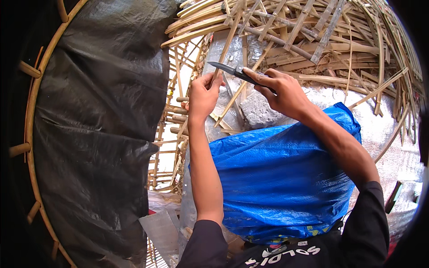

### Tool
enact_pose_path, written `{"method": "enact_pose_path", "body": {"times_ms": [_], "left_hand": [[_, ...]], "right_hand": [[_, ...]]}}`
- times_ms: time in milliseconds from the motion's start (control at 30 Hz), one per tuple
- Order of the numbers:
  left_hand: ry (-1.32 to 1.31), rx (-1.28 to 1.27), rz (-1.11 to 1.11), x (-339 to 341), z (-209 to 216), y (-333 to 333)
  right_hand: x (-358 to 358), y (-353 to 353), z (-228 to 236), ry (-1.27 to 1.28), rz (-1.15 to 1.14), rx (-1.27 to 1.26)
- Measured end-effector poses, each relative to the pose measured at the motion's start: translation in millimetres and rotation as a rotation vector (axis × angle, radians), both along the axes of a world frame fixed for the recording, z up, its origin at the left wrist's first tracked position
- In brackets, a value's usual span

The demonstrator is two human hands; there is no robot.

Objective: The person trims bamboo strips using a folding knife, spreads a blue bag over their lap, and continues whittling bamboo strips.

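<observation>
My right hand (280,90) grips a knife (232,69) by its dark handle, with the blade pointing left. My left hand (204,94) pinches a thin bamboo strip (227,47) right under the blade tip. The strip runs up and to the right from my fingers. Both hands are raised over a blue woven plastic sheet (277,178) that covers my lap.
A pile of split bamboo strips (313,35) fills the upper right. A large round bamboo frame covered with black plastic (94,125) stands at the left. Silver sheeting (384,129) lies on the ground at the right, with a grey stone block (259,111) beneath my hands.
</observation>
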State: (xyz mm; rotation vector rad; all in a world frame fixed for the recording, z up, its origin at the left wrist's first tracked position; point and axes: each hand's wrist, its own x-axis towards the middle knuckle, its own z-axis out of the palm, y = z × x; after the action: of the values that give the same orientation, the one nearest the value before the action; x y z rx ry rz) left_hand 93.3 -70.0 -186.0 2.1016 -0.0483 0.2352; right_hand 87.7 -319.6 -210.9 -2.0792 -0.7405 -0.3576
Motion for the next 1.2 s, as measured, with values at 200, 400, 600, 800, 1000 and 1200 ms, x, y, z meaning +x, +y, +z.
{"method": "enact_pose_path", "body": {"times_ms": [200, 400, 600, 800, 1000, 1200], "left_hand": [[-0.031, 0.252, 0.085, -2.4, -3.6, -17.4], [-0.124, 0.471, 0.041, -13.2, -6.9, -32.5], [0.032, 0.523, 0.061, -12.1, -2.5, -21.3], [-0.035, 0.361, 0.405, -19.5, 8.6, 5.1], [-0.340, -0.510, 0.284, -27.1, 29.3, 32.4], [-0.231, -0.601, 0.356, -31.4, 29.8, 54.0]], "right_hand": [[12.3, 5.6, -13.1, -0.032, -0.086, -0.024], [59.3, -23.9, -25.0, 0.137, -0.449, 0.174], [50.2, -31.8, -27.3, 0.196, -0.383, 0.222], [33.5, -4.8, -30.0, 0.213, -0.235, 0.355], [44.3, -17.7, -48.9, 0.278, -0.215, 0.360], [39.6, -7.6, -37.4, 0.378, -0.196, 0.293]]}}
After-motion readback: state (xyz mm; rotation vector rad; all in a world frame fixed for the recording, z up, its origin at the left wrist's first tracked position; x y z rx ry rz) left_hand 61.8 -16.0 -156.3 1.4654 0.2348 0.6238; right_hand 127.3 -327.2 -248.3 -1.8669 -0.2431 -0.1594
